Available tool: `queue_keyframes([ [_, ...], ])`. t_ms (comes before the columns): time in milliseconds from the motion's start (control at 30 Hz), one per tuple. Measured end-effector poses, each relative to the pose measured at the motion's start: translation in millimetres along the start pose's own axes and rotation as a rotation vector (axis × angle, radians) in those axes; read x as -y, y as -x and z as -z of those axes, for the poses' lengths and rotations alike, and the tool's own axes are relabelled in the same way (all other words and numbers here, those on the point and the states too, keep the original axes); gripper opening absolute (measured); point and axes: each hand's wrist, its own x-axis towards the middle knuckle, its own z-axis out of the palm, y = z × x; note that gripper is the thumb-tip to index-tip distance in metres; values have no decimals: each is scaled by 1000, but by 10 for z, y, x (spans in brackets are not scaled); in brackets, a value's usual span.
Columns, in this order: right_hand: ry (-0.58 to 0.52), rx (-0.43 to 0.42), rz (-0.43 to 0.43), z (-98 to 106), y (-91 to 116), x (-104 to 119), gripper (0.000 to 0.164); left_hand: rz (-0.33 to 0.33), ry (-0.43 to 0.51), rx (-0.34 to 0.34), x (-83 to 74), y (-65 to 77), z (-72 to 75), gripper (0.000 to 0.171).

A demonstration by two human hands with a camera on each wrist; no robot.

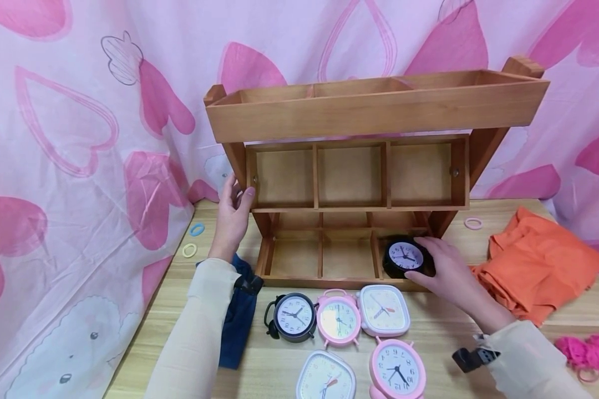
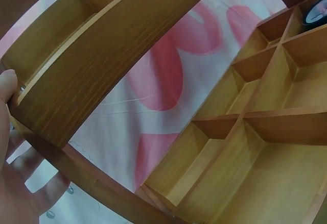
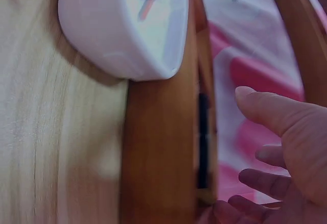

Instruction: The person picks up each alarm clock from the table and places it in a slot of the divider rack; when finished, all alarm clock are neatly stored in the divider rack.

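A tiered wooden shelf (image 1: 376, 113) with divided trays stands on the table. My left hand (image 1: 232, 221) grips its left side, thumb on the end of the middle tray (image 2: 97, 76), other fingers behind the side post. A round black alarm clock (image 1: 404, 256) sits in the right compartment of the bottom tray, its pale dial facing me. My right hand (image 1: 451, 271) is at that clock's right side, thumb low and fingers high around its edge in the head view. In the right wrist view the thumb and fingers are spread apart, with nothing between them.
In front of the shelf lie a black twin-bell clock (image 1: 293, 316), pink clocks (image 1: 338, 320) and white square clocks (image 1: 384, 310). Orange cloth (image 1: 534, 266) and pink yarn (image 1: 589, 354) lie right, dark blue cloth (image 1: 238, 327) left. Small rings (image 1: 189, 250) dot the table.
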Motion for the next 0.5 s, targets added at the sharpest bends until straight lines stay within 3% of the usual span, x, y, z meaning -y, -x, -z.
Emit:
queue_keyframes([
  [133,-29,-37,65,131,151,118,77,-9,-6,-17,183,-81,10,57],
  [200,-40,-28,77,184,261,184,80,0,-11,-17,185,-80,11,57],
  [333,-42,1,113,210,528,284,84,16,2,-5,87,-41,1,58],
  [500,-49,106,74,140,853,330,87,32,0,1,-83,42,-12,58],
])
